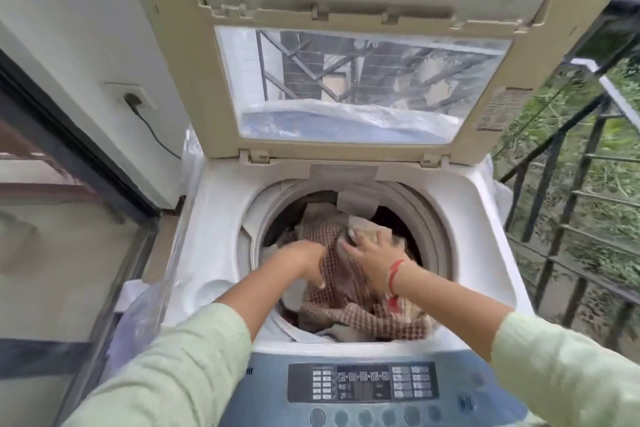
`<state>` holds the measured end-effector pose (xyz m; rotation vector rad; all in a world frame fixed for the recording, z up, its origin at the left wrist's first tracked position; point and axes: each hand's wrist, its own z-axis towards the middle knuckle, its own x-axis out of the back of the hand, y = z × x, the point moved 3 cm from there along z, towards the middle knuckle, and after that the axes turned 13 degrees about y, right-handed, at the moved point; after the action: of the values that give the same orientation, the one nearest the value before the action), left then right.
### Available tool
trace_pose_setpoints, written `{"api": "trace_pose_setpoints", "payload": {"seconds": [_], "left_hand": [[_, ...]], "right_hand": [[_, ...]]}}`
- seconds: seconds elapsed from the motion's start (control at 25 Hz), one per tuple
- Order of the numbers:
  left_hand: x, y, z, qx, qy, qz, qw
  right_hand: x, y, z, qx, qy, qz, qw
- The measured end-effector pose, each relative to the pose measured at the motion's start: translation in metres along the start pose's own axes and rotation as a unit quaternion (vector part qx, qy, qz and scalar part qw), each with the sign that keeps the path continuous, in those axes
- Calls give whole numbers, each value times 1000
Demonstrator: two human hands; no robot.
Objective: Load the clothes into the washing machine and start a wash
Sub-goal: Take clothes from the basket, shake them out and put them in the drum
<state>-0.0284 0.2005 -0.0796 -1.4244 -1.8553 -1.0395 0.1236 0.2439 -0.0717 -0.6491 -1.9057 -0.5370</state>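
- While the lid (363,55) stands propped upright behind the tub, you lean over the top-loading washing machine (214,218) with both arms reaching into the drum (429,218), sleeves pushed back so the cuffs stay out of the load.
- Your left hand (304,258) curls down into the checked cloth (346,274), fingers closed on a fold of it at the left side of the opening, probably to pull the fabric off the rim and tuck it lower.
- Your right hand (370,253), with a red thread (394,276) at the wrist, lies flat with fingers spread on top of the pile, pressing rather than gripping, which looks meant to pack the load down.
- Brown-and-cream checked fabric makes up most of what shows; it sits crumpled and heaped high in the drum, and its near edge rides up against the front rim, with a paler garment (337,331) peeking out beneath.
- Nearest you, the control panel (363,381) sits untouched below your forearms, so loading appears almost done and the wash not yet started.
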Motion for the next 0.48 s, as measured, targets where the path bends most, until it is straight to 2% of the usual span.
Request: {"api": "trace_pose_setpoints", "payload": {"seconds": [0.08,0.12,0.24,0.36,0.48], "left_hand": [[-35,4,21,39,-59,-21,997],[-54,4,31,56,-86,-26,994],[-104,-4,64,119,-87,-69,987],[-137,-16,93,170,-121,-23,978],[-151,-21,117,186,-72,-13,980]], "right_hand": [[-53,-9,10,8,-127,-51,991],[-82,-11,18,16,-151,-64,986],[-150,-11,52,-32,-141,-42,989],[-181,-7,88,-65,-113,-32,991],[-194,5,120,-112,-114,16,987]]}}
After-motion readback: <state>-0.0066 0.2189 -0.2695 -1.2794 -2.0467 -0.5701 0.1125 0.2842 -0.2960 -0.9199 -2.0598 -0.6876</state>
